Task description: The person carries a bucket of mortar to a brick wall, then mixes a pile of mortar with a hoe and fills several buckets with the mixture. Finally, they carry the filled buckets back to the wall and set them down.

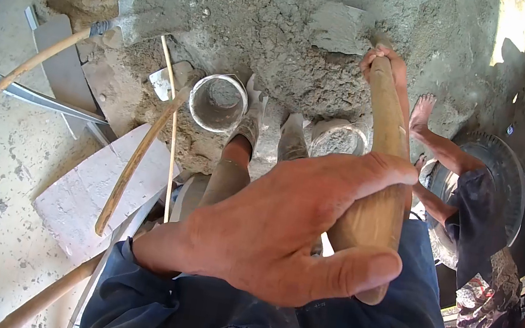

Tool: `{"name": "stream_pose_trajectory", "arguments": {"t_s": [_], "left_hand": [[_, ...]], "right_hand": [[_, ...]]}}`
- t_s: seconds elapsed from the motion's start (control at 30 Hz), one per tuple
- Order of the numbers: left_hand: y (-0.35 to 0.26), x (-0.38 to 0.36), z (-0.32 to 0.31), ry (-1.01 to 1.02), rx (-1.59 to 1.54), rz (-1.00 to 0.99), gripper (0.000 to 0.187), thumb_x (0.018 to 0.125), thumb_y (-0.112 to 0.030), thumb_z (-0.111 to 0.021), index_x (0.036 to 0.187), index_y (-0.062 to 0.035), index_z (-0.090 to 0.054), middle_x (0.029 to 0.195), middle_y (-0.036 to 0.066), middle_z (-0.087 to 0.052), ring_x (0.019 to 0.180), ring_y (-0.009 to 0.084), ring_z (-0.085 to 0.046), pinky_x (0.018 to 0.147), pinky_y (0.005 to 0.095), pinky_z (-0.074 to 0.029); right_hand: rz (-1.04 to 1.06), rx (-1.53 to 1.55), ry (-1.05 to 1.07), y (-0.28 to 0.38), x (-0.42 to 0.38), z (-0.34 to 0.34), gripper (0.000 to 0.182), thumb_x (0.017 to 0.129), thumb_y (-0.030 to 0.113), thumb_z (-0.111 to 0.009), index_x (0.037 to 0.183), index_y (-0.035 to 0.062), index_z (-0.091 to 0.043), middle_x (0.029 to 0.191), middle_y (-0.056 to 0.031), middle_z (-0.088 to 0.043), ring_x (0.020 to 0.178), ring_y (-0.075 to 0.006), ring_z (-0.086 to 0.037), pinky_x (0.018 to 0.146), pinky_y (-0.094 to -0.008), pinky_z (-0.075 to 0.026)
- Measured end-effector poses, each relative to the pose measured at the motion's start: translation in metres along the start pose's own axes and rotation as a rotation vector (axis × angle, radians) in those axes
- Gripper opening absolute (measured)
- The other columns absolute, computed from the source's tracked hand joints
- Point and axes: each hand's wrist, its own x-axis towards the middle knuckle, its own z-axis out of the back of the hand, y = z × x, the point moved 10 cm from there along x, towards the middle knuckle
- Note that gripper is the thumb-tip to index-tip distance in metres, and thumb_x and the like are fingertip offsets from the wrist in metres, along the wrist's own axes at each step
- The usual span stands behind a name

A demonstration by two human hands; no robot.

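A long wooden handle (390, 115) runs from near my body out to the wet grey mortar (282, 37). At its far end a flat, mortar-coated blade (339, 28) juts left, like that of a hoe. My left hand (295, 217) is closed over the thick near end, thumb along the near side; its fingertips are partly hidden. Farther down, my right hand (386, 63) wraps round the handle close to the blade. The right forearm is partly covered by the handle. Both of my booted feet stand at the mortar's near edge.
A bucket (218, 103) and a second bucket (340, 141) stand beside my boots. Left lie a shovel (152, 13), a curved wooden handle (143, 159), a thin stick (172, 108) and a pale board (107, 187). At right, a barefoot person (476, 205) is beside a tyre (514, 176).
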Motion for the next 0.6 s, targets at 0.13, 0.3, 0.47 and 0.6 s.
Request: {"name": "stream_pose_trajectory", "arguments": {"t_s": [0.13,0.3,0.47,0.6], "left_hand": [[-0.024,-0.004,-0.065,0.173,0.181,-0.171,0.065,0.088,-0.046,-0.048,0.124,0.0074,-0.036,0.093,0.023,-0.053,0.08,0.0377,-0.056,0.069,0.0438,-0.045],[-0.031,-0.043,-0.149,0.557,0.013,0.049,0.064,0.091,-0.043,-0.044,0.13,0.0049,-0.03,0.088,0.022,-0.047,0.072,0.0351,-0.052,0.064,0.0437,-0.044],[-0.035,-0.063,-0.167,0.68,-0.115,0.179,0.065,0.089,-0.044,-0.047,0.125,0.0078,-0.034,0.084,0.025,-0.056,0.075,0.0381,-0.058,0.067,0.0447,-0.045],[-0.011,-0.091,-0.11,0.789,0.177,0.534,0.078,0.08,-0.045,-0.059,0.137,-0.0036,-0.025,0.104,0.025,-0.056,0.086,0.036,-0.06,0.069,0.0377,-0.047]], "right_hand": [[0.067,0.121,0.017,-0.002,-0.085,0.047,0.01,0.085,0.007,-0.045,0.077,0.0021,-0.042,0.064,-0.0049,-0.045,0.059,-0.0159,-0.047,0.058,-0.032,-0.047],[0.048,0.47,0.036,-0.044,-0.208,0.091,0.008,0.083,0.006,-0.047,0.077,0.0032,-0.042,0.066,-0.0036,-0.045,0.061,-0.0146,-0.047,0.063,-0.0293,-0.045],[0.219,0.504,-0.116,-0.068,-0.29,0.146,0.01,0.084,0.007,-0.044,0.075,0.0024,-0.042,0.066,-0.0037,-0.045,0.06,-0.0148,-0.046,0.061,-0.03,-0.046],[0.431,0.3,-0.372,-0.092,-0.318,0.192,0.008,0.082,0.01,-0.046,0.075,0.0059,-0.043,0.063,-0.0043,-0.046,0.058,-0.0179,-0.047,0.061,-0.0307,-0.045]]}}
